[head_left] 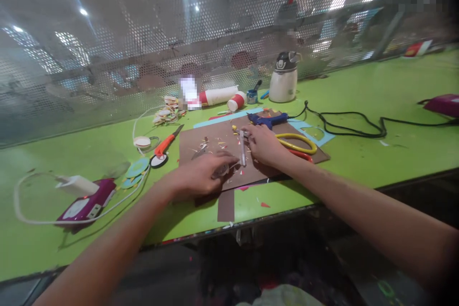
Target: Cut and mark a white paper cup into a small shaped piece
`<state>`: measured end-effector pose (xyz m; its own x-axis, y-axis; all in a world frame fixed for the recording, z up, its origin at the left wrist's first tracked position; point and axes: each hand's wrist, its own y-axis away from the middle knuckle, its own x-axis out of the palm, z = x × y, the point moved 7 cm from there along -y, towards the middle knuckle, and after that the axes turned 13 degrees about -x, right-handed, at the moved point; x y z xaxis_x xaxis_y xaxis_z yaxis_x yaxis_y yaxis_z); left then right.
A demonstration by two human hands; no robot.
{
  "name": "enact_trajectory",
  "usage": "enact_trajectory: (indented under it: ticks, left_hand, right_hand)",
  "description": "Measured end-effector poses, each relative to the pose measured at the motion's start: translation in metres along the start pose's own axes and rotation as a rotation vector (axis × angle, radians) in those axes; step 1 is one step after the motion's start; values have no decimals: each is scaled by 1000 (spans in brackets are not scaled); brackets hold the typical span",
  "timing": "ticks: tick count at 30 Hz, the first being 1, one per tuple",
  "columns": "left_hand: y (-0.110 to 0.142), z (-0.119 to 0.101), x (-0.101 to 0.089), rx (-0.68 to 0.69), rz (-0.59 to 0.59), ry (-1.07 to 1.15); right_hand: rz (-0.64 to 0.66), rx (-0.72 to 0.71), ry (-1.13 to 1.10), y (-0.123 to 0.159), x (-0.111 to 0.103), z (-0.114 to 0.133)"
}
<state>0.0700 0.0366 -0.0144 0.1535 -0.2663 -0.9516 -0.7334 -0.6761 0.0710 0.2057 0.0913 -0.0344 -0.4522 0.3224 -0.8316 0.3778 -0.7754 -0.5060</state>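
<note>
My left hand (204, 173) rests low over a brown board (191, 141). Its fingers are curled around a small clear piece, mostly hidden, whose kind I cannot make out. My right hand (263, 144) is closed, with thumb and fingertips at the upper end of a translucent glue stick (243, 150) that points toward me. Just beyond that hand lies a blue glue gun (270, 120). Scissors with yellow and red handles (299, 143) sit beside my right wrist. Small paper scraps (222, 144) are scattered over the board.
Orange-handled scissors (165, 145), teal paper discs (137, 167) and a purple power strip (86, 203) with a white charger lie left. Paper cups (218, 96), a paint jar (252, 96) and a white flask (283, 83) stand behind. A black cord (353, 129) runs right.
</note>
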Motion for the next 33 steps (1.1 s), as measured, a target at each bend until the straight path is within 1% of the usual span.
enact_trajectory:
  ticks: [3, 6, 11, 13, 15, 17, 18, 20, 22, 24, 26, 27, 28, 30, 33]
  left_hand:
    - [-1, 2, -1, -44, -7, -68]
    - [2, 4, -3, -77, 33, -129]
    - [2, 7, -6, -107, 92, -169]
    - [0, 12, -7, -148, 85, -207]
    - [-1, 16, -10, -201, 51, -227]
    - [1, 21, -15, -274, -35, -235]
    - [4, 21, -17, -308, -97, -231]
    - [11, 19, -22, -352, -254, -210]
    - [18, 12, -25, -364, -449, -186]
    - [23, 7, -22, -407, -584, -182]
    - [24, 4, -20, -435, -694, -168]
    - [23, 3, -20, -461, -742, -179]
    - [21, 2, -19, -474, -766, -197]
    - [17, -1, -19, -485, -801, -260]
    - [10, -3, -21, -512, -833, -378]
  right_hand:
    - [-11, -9, -2, 1, -2, 3]
    - [-33, -15, -12, 2, -6, 7]
    - [-64, -7, -54, 2, -8, 8]
    - [-78, 3, -78, 2, -7, 6]
    - [-90, 7, -108, 3, -7, 5]
    - [-96, 5, -148, 3, -6, 4]
    - [-96, 4, -171, 3, -5, 5]
    - [-91, 9, -229, 2, -2, 5]
    - [-73, 22, -303, 1, 2, 5]
    - [-35, 40, -400, 0, 8, 5]
    - [17, 69, -513, -2, 15, 4]
    - [41, 87, -569, -3, 18, 4]
    - [62, 107, -623, -3, 20, 3]
    - [93, 139, -720, -4, 23, 4]
    - [128, 143, -847, -3, 24, 8]
